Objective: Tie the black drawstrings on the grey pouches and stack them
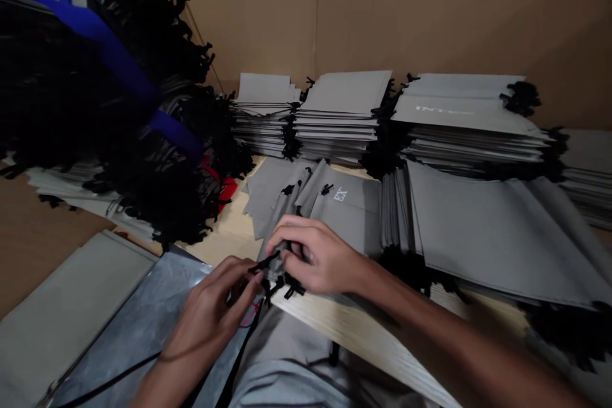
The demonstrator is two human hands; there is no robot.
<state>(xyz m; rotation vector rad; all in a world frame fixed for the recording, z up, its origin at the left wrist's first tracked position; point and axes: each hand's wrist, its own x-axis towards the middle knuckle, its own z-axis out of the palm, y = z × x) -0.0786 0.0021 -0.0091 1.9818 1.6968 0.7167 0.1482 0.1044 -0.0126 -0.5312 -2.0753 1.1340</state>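
Observation:
My left hand (217,299) pinches one end of a short black cord (266,262) between thumb and fingertips. Curled around the cord's other end, my right hand (325,258) also presses on the gathered edge of a grey fabric pouch. Black knotted cord ends dangle under my fingers, and what lies inside the right hand's grip is partly hidden. Just behind the hands lies a grey pouch (354,210) with white "EX" lettering and a small black knot.
Stacks of grey pouches with black cords (342,92) stand at the back against a cardboard wall (406,13). A big black cord bundle bound with a blue strap (109,51) looms at left. A leaning pouch row (492,229) stands right, on the wooden board (368,331).

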